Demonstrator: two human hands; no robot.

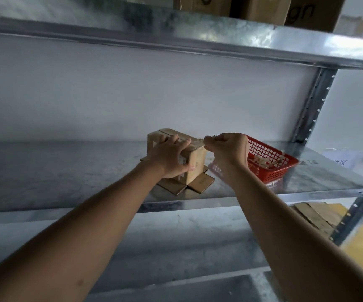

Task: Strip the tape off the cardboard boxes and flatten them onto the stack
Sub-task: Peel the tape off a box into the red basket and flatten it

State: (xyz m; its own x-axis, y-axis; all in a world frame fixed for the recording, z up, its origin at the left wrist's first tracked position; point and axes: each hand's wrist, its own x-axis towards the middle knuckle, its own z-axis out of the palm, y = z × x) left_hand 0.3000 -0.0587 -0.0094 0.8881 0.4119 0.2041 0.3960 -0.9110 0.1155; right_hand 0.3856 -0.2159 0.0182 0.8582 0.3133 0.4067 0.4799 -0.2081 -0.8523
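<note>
Cardboard box (194, 164) upright on flattened stack (200, 184), left hand (168, 156) gripping it, right hand (227, 149) pinching tape (198, 142)

The cardboard box (194, 164) stands on flattened cardboard (200, 184) on the middle shelf (67, 171). The basket (272, 159) sits just right of the box, with tape scraps (263, 161) inside. More boxes (261, 7) stand on the upper shelf (219, 33).
</note>
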